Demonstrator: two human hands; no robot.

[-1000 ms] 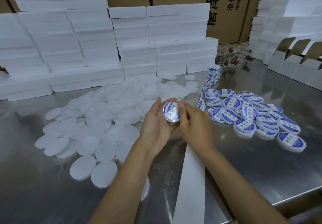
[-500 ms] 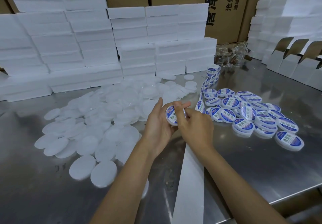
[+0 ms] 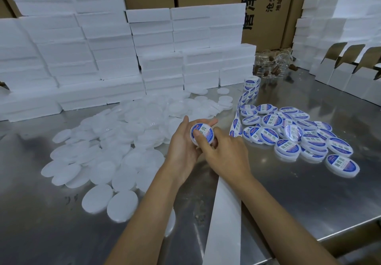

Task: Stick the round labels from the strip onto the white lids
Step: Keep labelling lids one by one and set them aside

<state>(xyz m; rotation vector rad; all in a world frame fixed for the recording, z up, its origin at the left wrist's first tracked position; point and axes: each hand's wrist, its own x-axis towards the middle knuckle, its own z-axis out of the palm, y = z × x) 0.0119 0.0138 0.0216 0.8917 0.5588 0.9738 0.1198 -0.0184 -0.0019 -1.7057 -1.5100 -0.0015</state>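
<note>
Steel tabletop (image 3: 309,198) carries the work. Held above its centre, the lid (image 3: 203,132) sits in the left hand (image 3: 183,145), whose fingers are closed round its rim. Its label (image 3: 204,131) is on, and the right hand (image 3: 224,153) presses one finger on the label face, its other fingers curled.

Handling, as judged: the lid is light, thin, stiff plastic; grip it by the rim and keep the face free. The label is limp and tacky; smooth it from centre outward.

Bare lids (image 3: 115,141) lie left, labelled lids (image 3: 299,141) right, and the strip (image 3: 239,118) runs between them.
</note>
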